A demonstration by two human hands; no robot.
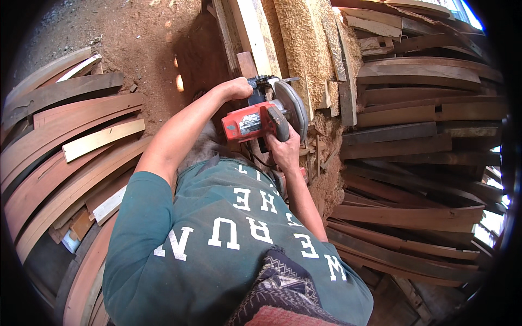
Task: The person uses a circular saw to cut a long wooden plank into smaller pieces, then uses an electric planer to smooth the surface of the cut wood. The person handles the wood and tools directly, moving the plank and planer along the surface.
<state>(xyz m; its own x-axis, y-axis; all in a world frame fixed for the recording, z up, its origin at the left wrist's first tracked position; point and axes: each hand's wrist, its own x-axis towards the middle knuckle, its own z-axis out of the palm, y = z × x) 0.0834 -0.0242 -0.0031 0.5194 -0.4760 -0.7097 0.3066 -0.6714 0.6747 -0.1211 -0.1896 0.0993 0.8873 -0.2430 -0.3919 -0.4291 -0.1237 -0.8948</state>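
A red and black circular saw point(251, 120) rests over wooden boards in front of me, its round grey blade guard point(293, 106) on the right side. My right hand point(286, 148) is wrapped round the saw's black rear handle point(278, 124). At the saw's front left, my left hand point(237, 88) is closed in a fist against the black base plate point(255, 98); what its fingers grip is hidden. Just beyond that fist lies a short reddish-brown board point(247, 64), beside a long pale beam point(254, 35) running away from me.
Sawdust point(302, 49) lies thick between the timbers right of the beam. Stacked curved brown planks point(418, 111) fill the right side. More curved planks point(81, 117) are piled at the left, with bare dirt ground point(141, 49) beyond them.
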